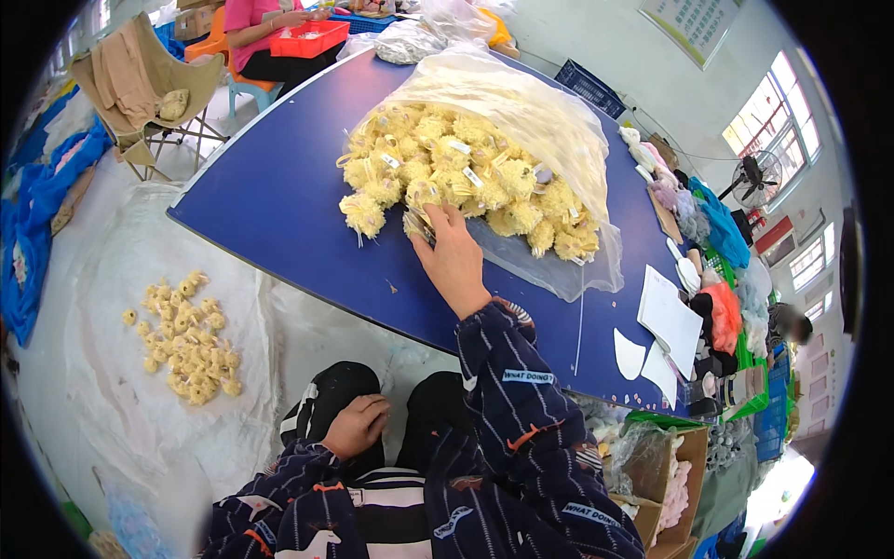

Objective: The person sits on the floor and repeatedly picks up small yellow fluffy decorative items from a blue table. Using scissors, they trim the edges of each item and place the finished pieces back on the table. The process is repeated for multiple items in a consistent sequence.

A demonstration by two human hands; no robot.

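Observation:
A heap of fluffy yellow plush toys [447,154] with small white tags spills from the mouth of a large clear plastic bag [549,121] on the blue table. At the near edge of this heap, my right hand [452,261] has its thumb and fingers closed round one yellow plush toy [418,224]. Its front is partly covered by my fingers. My left hand [358,426] rests on my knee, fingers laid loosely over the dark trousers, holding nothing.
More yellow toys [191,340] lie on a white sheet on the floor, left. Papers [669,312] and cut white pieces lie at the table's right. A folding chair [149,84] stands far left. A person in pink holds a red tray [309,39]. An open cardboard box [684,484] stands lower right.

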